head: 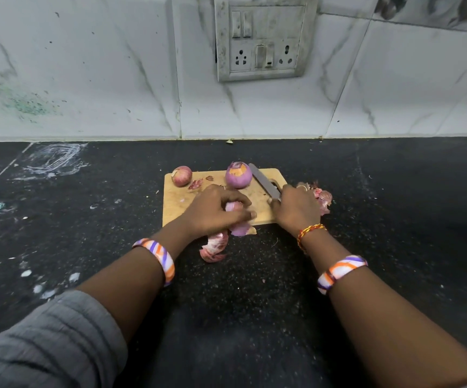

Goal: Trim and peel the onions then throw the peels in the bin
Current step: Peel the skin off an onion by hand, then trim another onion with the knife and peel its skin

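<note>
Light is even and fairly dim, indoor, diffuse; the source itself is not in view. White marble wall tiles [86, 65] come out brightest, slightly washed. Black countertop [254, 289] soaks up light, grain speckled, near edge darkest. Soft, short shadows under the left hand [215, 211] and right hand [296, 211], no hard edges. No strong glare. Wide-angle bending: tile joints and switch plate [263, 37] lean, forearms stretch at the lower corners. Grey sleeve [44, 345] soft, slightly out of focus.

Black counter [86, 219]: cutting board [176, 200], peels [323, 198].
</note>
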`<move>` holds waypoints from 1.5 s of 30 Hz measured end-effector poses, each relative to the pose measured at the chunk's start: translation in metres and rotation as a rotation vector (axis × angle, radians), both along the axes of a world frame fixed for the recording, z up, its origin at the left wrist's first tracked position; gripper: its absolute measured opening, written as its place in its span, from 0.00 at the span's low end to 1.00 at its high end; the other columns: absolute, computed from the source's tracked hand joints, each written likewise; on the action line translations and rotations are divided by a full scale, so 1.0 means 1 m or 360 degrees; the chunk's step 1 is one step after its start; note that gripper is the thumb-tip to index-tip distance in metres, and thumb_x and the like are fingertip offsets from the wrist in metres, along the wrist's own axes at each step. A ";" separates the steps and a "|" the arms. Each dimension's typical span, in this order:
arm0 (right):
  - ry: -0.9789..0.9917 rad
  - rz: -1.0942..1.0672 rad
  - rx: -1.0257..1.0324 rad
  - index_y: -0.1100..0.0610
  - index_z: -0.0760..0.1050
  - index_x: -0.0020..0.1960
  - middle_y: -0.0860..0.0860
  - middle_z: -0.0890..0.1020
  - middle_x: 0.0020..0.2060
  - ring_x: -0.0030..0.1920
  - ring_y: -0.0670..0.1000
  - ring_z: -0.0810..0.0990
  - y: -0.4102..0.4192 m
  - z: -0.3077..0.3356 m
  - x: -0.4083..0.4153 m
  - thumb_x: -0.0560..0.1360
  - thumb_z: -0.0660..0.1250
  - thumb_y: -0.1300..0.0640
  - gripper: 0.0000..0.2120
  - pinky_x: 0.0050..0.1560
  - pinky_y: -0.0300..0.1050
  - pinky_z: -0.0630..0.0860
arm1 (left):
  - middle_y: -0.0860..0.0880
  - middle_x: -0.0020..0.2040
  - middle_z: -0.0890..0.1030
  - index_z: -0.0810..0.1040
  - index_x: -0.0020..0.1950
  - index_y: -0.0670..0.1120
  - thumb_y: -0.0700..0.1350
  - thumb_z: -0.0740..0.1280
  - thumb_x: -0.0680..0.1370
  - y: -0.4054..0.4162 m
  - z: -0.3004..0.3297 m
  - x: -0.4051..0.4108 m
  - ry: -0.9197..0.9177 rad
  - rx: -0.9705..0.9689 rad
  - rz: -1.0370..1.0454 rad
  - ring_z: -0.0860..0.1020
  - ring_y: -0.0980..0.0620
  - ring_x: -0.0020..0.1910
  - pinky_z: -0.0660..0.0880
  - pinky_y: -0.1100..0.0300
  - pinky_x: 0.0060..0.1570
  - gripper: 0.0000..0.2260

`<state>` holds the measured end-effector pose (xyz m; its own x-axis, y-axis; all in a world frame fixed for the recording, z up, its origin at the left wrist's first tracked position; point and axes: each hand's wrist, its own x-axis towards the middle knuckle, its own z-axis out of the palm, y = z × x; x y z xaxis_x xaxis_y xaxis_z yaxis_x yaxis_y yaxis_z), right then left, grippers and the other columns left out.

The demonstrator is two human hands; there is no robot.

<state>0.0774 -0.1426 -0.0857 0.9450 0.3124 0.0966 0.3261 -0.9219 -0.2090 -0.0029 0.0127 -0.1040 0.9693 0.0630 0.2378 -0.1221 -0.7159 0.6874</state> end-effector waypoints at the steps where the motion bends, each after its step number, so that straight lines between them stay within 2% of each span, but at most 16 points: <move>1: 0.0003 0.0003 -0.0030 0.60 0.72 0.61 0.60 0.75 0.58 0.59 0.60 0.72 -0.002 0.000 -0.004 0.78 0.60 0.52 0.16 0.55 0.54 0.72 | 0.53 0.49 0.83 0.81 0.50 0.53 0.64 0.64 0.64 0.002 -0.003 -0.004 -0.0019 0.0162 -0.0051 0.77 0.51 0.50 0.73 0.48 0.53 0.22; 3: 0.0027 -0.0034 -0.0061 0.60 0.73 0.61 0.59 0.76 0.56 0.57 0.59 0.74 -0.003 0.002 -0.010 0.78 0.59 0.57 0.13 0.52 0.53 0.74 | 0.55 0.50 0.82 0.81 0.51 0.54 0.61 0.64 0.64 0.004 -0.007 -0.015 -0.0096 0.0278 -0.0126 0.75 0.51 0.52 0.71 0.49 0.56 0.20; 9: -0.0187 -0.0058 0.0431 0.63 0.73 0.59 0.60 0.76 0.54 0.54 0.61 0.76 0.006 0.013 -0.038 0.79 0.55 0.61 0.12 0.48 0.54 0.74 | 0.46 0.40 0.84 0.84 0.38 0.43 0.49 0.64 0.65 0.004 0.005 -0.051 -0.0029 -0.0204 -0.0356 0.81 0.55 0.43 0.76 0.60 0.48 0.13; 12: -0.0393 0.0172 0.0622 0.64 0.73 0.55 0.61 0.77 0.50 0.48 0.61 0.77 0.013 0.022 -0.056 0.79 0.54 0.60 0.12 0.42 0.53 0.73 | 0.47 0.38 0.85 0.83 0.37 0.38 0.40 0.61 0.69 0.013 0.015 -0.065 0.0061 -0.0758 -0.0108 0.81 0.48 0.44 0.76 0.61 0.46 0.11; 16: -0.0336 0.0364 0.0256 0.64 0.75 0.54 0.61 0.79 0.51 0.51 0.62 0.77 0.026 0.027 -0.068 0.79 0.55 0.60 0.12 0.41 0.48 0.68 | 0.50 0.33 0.84 0.80 0.36 0.40 0.30 0.56 0.76 0.038 0.021 -0.065 -0.0253 -0.1067 0.0401 0.82 0.55 0.35 0.78 0.67 0.39 0.16; 18: -0.0311 0.0342 0.0075 0.63 0.74 0.56 0.61 0.78 0.54 0.54 0.62 0.77 0.034 0.026 -0.072 0.78 0.55 0.62 0.12 0.47 0.50 0.72 | 0.45 0.39 0.83 0.79 0.37 0.43 0.29 0.57 0.74 0.053 0.018 -0.061 -0.0350 -0.0983 0.0676 0.80 0.55 0.34 0.78 0.65 0.41 0.15; 21: -0.0334 0.0316 -0.0119 0.63 0.73 0.59 0.61 0.77 0.56 0.57 0.62 0.77 0.043 0.023 -0.074 0.78 0.53 0.65 0.14 0.51 0.52 0.73 | 0.42 0.51 0.82 0.80 0.49 0.44 0.34 0.63 0.73 0.072 0.015 -0.054 -0.0271 -0.0485 0.0932 0.79 0.49 0.48 0.72 0.61 0.52 0.10; 26: -0.0311 0.0385 -0.0190 0.62 0.73 0.59 0.60 0.78 0.56 0.56 0.61 0.78 0.054 0.022 -0.073 0.79 0.54 0.64 0.13 0.50 0.52 0.74 | 0.40 0.67 0.72 0.66 0.70 0.46 0.46 0.69 0.73 0.087 0.016 -0.022 0.0050 0.0004 0.0699 0.70 0.41 0.65 0.67 0.53 0.63 0.27; 28: -0.0281 0.0441 -0.0143 0.62 0.75 0.56 0.60 0.79 0.53 0.53 0.61 0.79 0.053 0.018 -0.072 0.79 0.55 0.63 0.12 0.45 0.50 0.73 | 0.39 0.69 0.69 0.63 0.72 0.49 0.49 0.66 0.75 0.086 0.013 -0.008 0.0138 0.0035 0.0604 0.68 0.40 0.67 0.66 0.51 0.64 0.26; 33: -0.0322 0.0430 -0.0078 0.59 0.77 0.52 0.57 0.79 0.49 0.50 0.59 0.78 0.035 0.009 -0.070 0.79 0.57 0.57 0.12 0.44 0.51 0.74 | 0.45 0.66 0.74 0.71 0.66 0.52 0.48 0.62 0.77 0.084 0.016 0.004 0.0188 0.0256 0.0684 0.70 0.41 0.66 0.66 0.47 0.65 0.17; 35: -0.0388 0.0341 -0.0092 0.60 0.77 0.53 0.57 0.79 0.50 0.51 0.58 0.78 0.034 0.010 -0.064 0.78 0.56 0.59 0.12 0.45 0.51 0.73 | 0.45 0.65 0.75 0.72 0.65 0.52 0.46 0.61 0.77 0.091 0.018 0.006 0.0106 0.0176 0.0827 0.70 0.41 0.65 0.65 0.47 0.66 0.15; 37: -0.0400 0.0305 -0.0161 0.61 0.76 0.55 0.57 0.79 0.51 0.54 0.58 0.77 0.039 0.010 -0.058 0.78 0.55 0.61 0.12 0.45 0.50 0.72 | 0.45 0.63 0.76 0.73 0.63 0.51 0.47 0.61 0.77 0.098 0.024 0.005 -0.0081 -0.0191 0.0935 0.72 0.41 0.63 0.68 0.47 0.64 0.14; 39: -0.0366 0.0372 -0.0195 0.62 0.75 0.56 0.58 0.78 0.52 0.54 0.59 0.76 0.046 0.009 -0.058 0.78 0.55 0.63 0.13 0.45 0.50 0.72 | 0.44 0.61 0.76 0.72 0.64 0.49 0.47 0.65 0.75 0.101 0.032 0.003 -0.0218 -0.0482 0.0970 0.74 0.44 0.60 0.70 0.54 0.61 0.17; 41: -0.0352 0.0538 -0.0188 0.62 0.75 0.56 0.58 0.78 0.52 0.53 0.59 0.77 0.050 0.008 -0.066 0.79 0.55 0.62 0.12 0.44 0.50 0.72 | 0.42 0.60 0.76 0.71 0.65 0.45 0.47 0.68 0.74 0.103 0.042 -0.001 -0.0198 -0.0544 0.0956 0.75 0.44 0.58 0.71 0.59 0.56 0.21; 43: -0.0332 0.0742 -0.0174 0.61 0.75 0.55 0.57 0.78 0.50 0.51 0.58 0.77 0.045 0.007 -0.078 0.79 0.55 0.60 0.11 0.43 0.50 0.72 | 0.40 0.60 0.76 0.71 0.64 0.42 0.46 0.70 0.73 0.104 0.049 -0.003 -0.0134 -0.0591 0.0903 0.77 0.43 0.56 0.75 0.54 0.56 0.22; 45: -0.0282 0.0945 -0.0118 0.60 0.75 0.54 0.55 0.78 0.49 0.50 0.57 0.76 0.034 0.006 -0.091 0.79 0.56 0.59 0.11 0.43 0.51 0.75 | 0.41 0.59 0.76 0.72 0.63 0.42 0.45 0.71 0.73 0.104 0.052 -0.005 -0.0055 -0.0720 0.0831 0.78 0.45 0.50 0.80 0.56 0.45 0.21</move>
<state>-0.0136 -0.1089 -0.0794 0.5798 0.7914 0.1937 0.8112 -0.5828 -0.0472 -0.0081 0.1166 -0.0516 0.7773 0.6197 0.1082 0.1337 -0.3308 0.9342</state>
